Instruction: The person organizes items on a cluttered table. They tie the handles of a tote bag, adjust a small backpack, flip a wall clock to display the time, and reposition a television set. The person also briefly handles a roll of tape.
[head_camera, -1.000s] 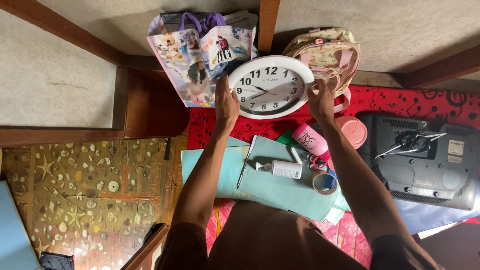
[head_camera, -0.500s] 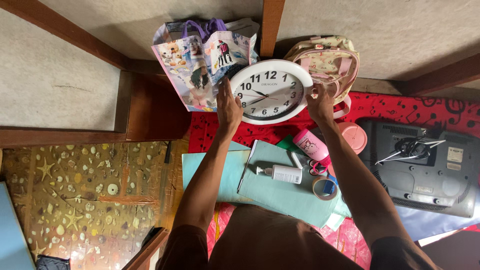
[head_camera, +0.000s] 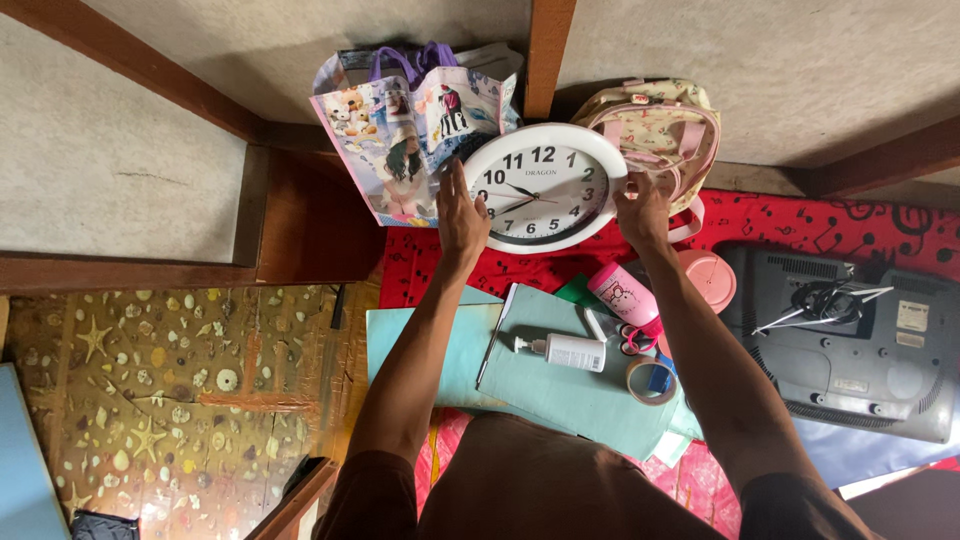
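Note:
A round white wall clock (head_camera: 545, 186) with black numerals is held up against the wall, below a wooden post (head_camera: 548, 55). My left hand (head_camera: 460, 215) grips its left rim and my right hand (head_camera: 643, 208) grips its right rim. Behind the clock's left side stands a printed shopping bag (head_camera: 400, 130) with purple handles. A pale patterned backpack (head_camera: 665, 125) sits behind its right side. Both forearms reach forward over a table.
On the red patterned cloth (head_camera: 800, 225) lie teal folders (head_camera: 560, 385), a white pump bottle (head_camera: 565, 352), a pink bottle (head_camera: 625, 295), scissors, a tape roll (head_camera: 650, 381) and a pink lid (head_camera: 706, 279). A grey monitor (head_camera: 850, 345) lies at right. A shell-inlaid panel (head_camera: 150, 400) is at left.
The clock, with both hands on it, sits slightly to the right in the frame compared with a second ago. Both hands keep their grip on the rim.

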